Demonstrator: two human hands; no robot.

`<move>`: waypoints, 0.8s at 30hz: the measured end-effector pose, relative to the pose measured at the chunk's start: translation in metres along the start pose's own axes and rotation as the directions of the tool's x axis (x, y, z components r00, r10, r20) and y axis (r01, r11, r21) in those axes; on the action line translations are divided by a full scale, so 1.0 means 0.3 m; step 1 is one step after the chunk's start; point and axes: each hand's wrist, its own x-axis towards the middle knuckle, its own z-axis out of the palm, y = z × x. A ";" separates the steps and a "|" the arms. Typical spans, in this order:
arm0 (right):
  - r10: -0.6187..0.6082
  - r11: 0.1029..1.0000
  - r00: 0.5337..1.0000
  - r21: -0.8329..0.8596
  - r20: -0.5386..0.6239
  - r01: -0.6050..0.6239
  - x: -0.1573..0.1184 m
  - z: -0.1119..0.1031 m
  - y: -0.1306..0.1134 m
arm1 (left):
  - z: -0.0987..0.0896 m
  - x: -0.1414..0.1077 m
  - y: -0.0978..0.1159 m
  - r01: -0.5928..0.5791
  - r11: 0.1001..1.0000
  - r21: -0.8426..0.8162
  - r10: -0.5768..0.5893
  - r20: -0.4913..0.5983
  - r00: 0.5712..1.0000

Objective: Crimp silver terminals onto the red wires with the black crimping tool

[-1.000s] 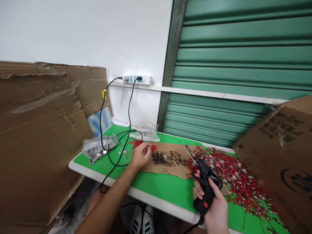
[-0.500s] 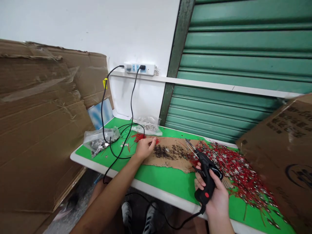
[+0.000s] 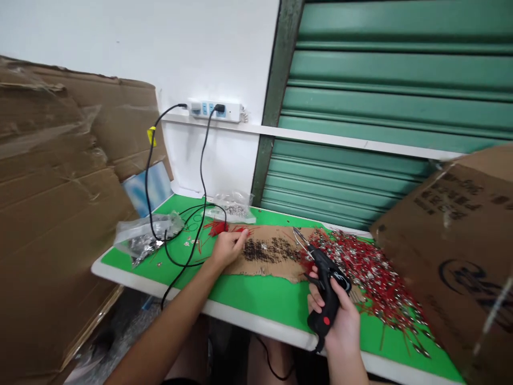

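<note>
My right hand (image 3: 345, 323) is wrapped round the black handle of a soldering gun (image 3: 329, 294), its metal tip pointing up and left above the cardboard strip (image 3: 272, 271). Dark scorched spots cover the strip's middle. At its left end, my left hand (image 3: 226, 248) has thumb and forefinger pinched together; whatever lies between them is too small to make out. Just behind that hand is a bunch of thin red wires (image 3: 218, 228). Right of the gun spreads a large heap of red wires with shiny metal pieces (image 3: 372, 272).
Clear bags of metal parts (image 3: 148, 235) (image 3: 232, 208) lie at the table's left and back. Black cables run up to a power strip (image 3: 216, 110) on the wall. Large cardboard boxes (image 3: 52, 214) (image 3: 452, 256) flank the green table (image 3: 256, 305).
The whole scene has shifted left as my head turned slightly right. Both hands keep nearly the same places over the table, and the soldering gun stays in my right hand.
</note>
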 end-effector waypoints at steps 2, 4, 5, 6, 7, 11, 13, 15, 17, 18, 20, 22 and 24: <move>-0.040 0.999 0.999 -0.010 0.002 0.040 -0.003 0.002 0.002 | 0.002 -0.010 0.001 0.001 1.000 0.005 -0.001 0.025 1.000; -0.066 0.998 0.998 -0.022 0.007 0.066 -0.006 0.001 0.005 | 0.001 -0.019 0.001 -0.005 1.000 -0.017 0.006 0.038 0.999; -0.078 0.997 0.997 -0.025 0.011 0.079 -0.007 0.001 0.006 | -0.001 -0.024 0.001 -0.009 0.999 -0.031 0.011 0.040 0.999; -0.090 0.996 0.996 -0.027 0.017 0.091 -0.008 0.000 0.007 | -0.004 -0.027 0.002 -0.012 0.999 -0.042 0.014 0.036 0.999; -0.103 0.994 0.994 -0.031 0.028 0.104 -0.009 -0.001 0.008 | -0.006 -0.030 0.004 -0.015 0.999 -0.049 0.016 0.030 0.999; -0.126 0.989 0.991 -0.073 0.051 0.129 -0.013 0.002 0.012 | -0.008 -0.028 0.021 -0.032 0.999 -0.030 0.033 0.025 0.999; -0.126 0.987 0.990 -0.091 0.057 0.131 -0.015 0.007 0.015 | -0.005 -0.019 0.032 -0.052 0.999 0.011 0.051 0.013 0.999; -0.125 0.985 0.990 -0.112 0.064 0.132 -0.016 0.013 0.021 | -0.002 -0.010 0.041 -0.075 0.996 0.055 0.077 -0.026 0.997; -0.122 0.982 0.990 -0.134 0.076 0.132 -0.018 0.017 0.027 | -0.002 -0.005 0.043 -0.093 0.993 0.077 0.098 -0.059 0.993; -0.120 0.981 0.989 -0.144 0.083 0.131 -0.020 0.018 0.030 | -0.002 -0.004 0.042 -0.095 0.992 0.078 0.100 -0.068 0.993; -0.117 0.979 0.988 -0.158 0.096 0.131 -0.022 0.018 0.035 | 0.000 -0.005 0.035 -0.078 0.994 0.076 0.085 -0.092 0.992; -0.118 0.978 0.987 -0.161 0.106 0.134 -0.025 0.017 0.036 | 0.003 -0.008 0.026 -0.040 0.995 0.086 0.052 -0.143 0.988; -0.116 0.978 0.987 -0.159 0.114 0.133 -0.028 0.015 0.034 | 0.008 -0.009 0.018 -0.011 0.994 0.109 0.032 -0.190 0.981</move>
